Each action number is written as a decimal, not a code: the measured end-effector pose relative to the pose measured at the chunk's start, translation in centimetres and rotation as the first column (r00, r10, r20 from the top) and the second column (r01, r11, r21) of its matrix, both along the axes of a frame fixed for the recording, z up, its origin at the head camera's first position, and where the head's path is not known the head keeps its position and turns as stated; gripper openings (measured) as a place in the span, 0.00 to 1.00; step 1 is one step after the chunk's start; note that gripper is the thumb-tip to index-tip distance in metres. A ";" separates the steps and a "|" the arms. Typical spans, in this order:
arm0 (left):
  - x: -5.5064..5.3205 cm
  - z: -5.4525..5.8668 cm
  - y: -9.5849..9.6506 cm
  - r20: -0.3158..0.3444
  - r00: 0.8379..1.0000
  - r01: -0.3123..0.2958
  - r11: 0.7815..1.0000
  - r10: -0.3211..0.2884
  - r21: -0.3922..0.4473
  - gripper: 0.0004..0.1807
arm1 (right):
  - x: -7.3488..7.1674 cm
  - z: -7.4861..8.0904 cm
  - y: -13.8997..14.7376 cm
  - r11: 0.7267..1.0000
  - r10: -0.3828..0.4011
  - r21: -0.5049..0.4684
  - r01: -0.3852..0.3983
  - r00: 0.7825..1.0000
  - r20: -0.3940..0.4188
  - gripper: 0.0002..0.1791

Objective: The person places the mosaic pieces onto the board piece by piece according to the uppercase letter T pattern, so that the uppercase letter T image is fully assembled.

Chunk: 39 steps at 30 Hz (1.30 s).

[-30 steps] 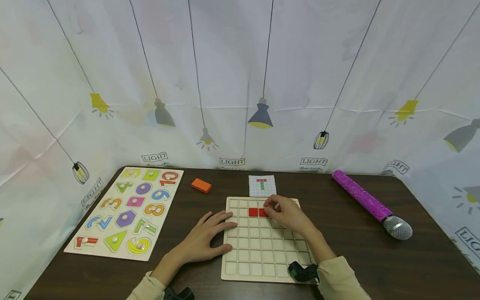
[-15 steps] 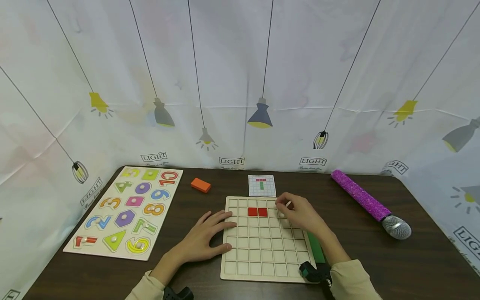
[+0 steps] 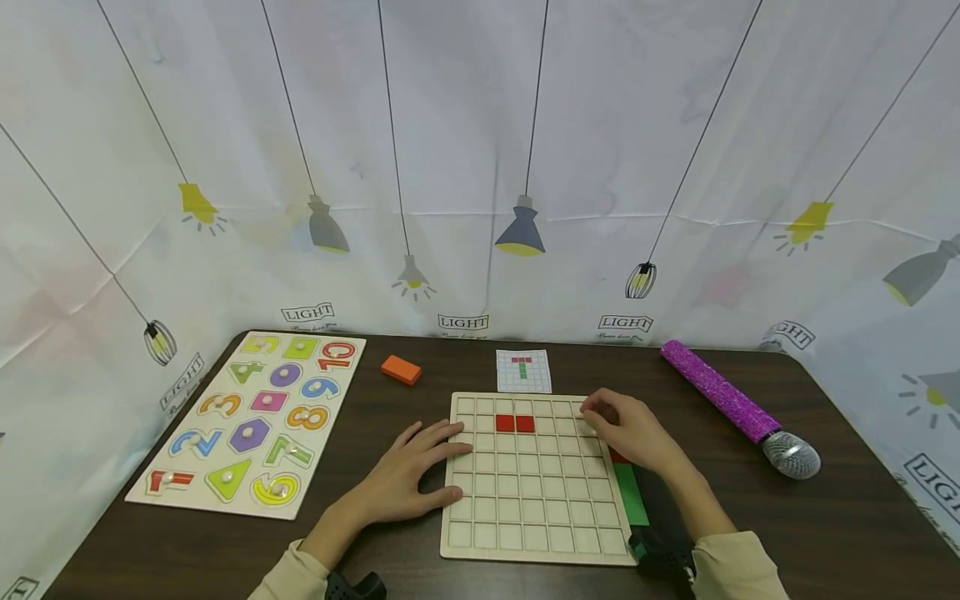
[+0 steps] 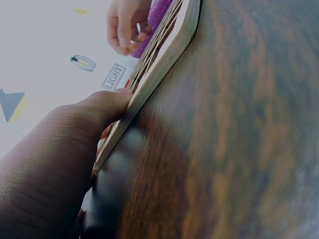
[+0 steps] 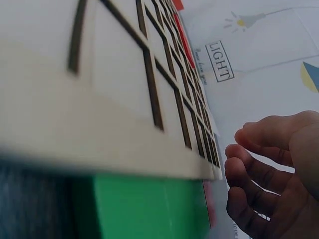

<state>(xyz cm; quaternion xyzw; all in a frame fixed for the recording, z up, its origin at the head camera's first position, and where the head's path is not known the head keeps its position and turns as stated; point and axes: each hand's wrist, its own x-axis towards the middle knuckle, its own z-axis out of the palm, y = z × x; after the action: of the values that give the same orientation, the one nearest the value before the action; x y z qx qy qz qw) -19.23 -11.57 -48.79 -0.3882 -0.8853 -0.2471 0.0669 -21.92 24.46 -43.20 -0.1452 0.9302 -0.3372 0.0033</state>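
Note:
A pale wooden grid board (image 3: 534,510) lies on the dark table, with two red square tiles (image 3: 515,424) side by side in its second row from the back. My left hand (image 3: 416,477) rests on the left edge of the board with fingers spread; the left wrist view shows its thumb (image 4: 112,103) at the rim. Over the board's back right edge is my right hand (image 3: 630,432), fingers loosely bent with nothing between them in the right wrist view. Along the board's right side lie a green piece (image 3: 632,495) and a red piece (image 3: 618,456), partly covered by the right hand and board.
Behind the board lies a small card (image 3: 523,372) printed with a red and green T on a grid. An orange block (image 3: 401,370) sits to its left. A number-and-shape puzzle board (image 3: 247,421) lies far left, a purple glittery microphone (image 3: 723,392) at right.
My right hand has moved right, away from the second red tile to the board's right edge, uncovering both red tiles and the green piece. The left hand stays put.

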 end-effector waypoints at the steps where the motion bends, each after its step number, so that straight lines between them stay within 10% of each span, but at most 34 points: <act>1: 0.0 0.0 0.0 -0.001 1.000 0.000 1.000 0.000 -0.001 0.31 | 0.0 0.0 0.2 1.000 0.001 0.002 -0.001 1.000 -0.003 0.09; 39: -0.1 -0.1 0.0 -0.016 1.000 -0.003 1.000 0.002 -0.012 0.31 | 3.4 0.1 4.7 0.992 0.066 0.108 -0.068 0.998 0.014 0.13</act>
<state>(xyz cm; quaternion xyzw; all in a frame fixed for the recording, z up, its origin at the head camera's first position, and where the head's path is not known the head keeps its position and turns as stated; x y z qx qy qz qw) -19.32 -11.57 -48.88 -0.3895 -0.8867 -0.2384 0.0721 -18.57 29.13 -43.05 -0.1741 0.9416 -0.2868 0.0274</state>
